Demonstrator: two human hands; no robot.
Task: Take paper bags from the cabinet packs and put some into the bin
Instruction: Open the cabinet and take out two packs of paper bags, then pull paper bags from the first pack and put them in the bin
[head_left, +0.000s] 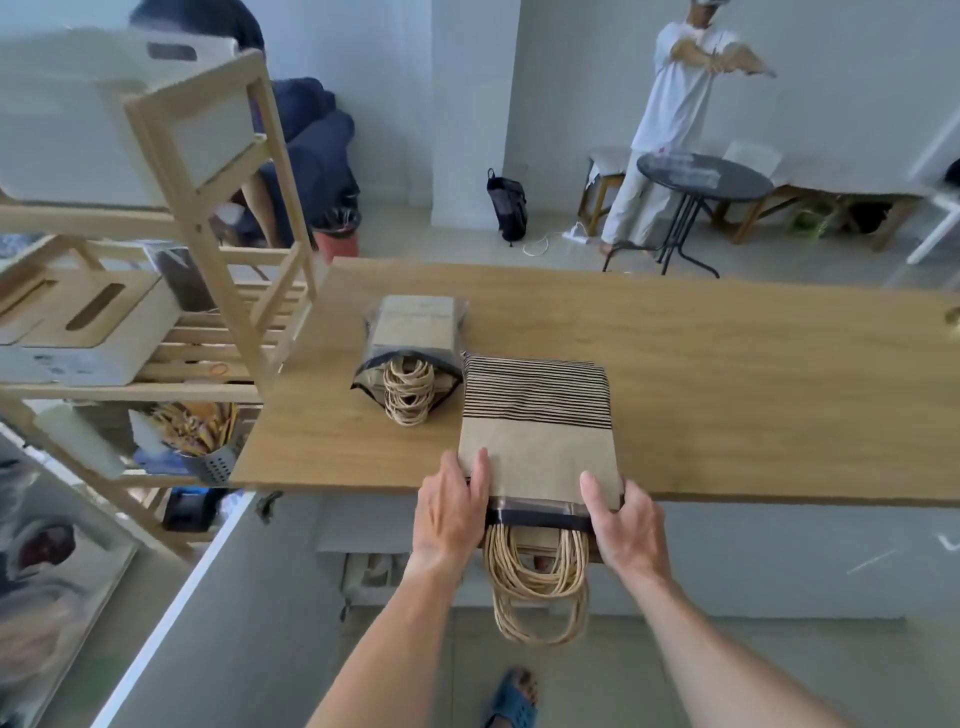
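Note:
A pack of brown paper bags with black stripes (537, 415) lies on the wooden table (727, 364), its open end over the near edge, with several twine handles (535, 582) hanging down. My left hand (452, 512) holds the pack's left near corner. Around the right near corner my right hand (626, 525) grips it, thumb on top. A smaller pack of plain brown bags (413, 345) in clear wrap lies just behind and to the left, handles sticking out.
A wooden shelf unit (208, 208) stands at the left with white boxes (88, 322) and a metal cup of utensils (208, 441). Two people are at the back, one beside a round black table (701, 182). A black bag (506, 205) leans against the wall.

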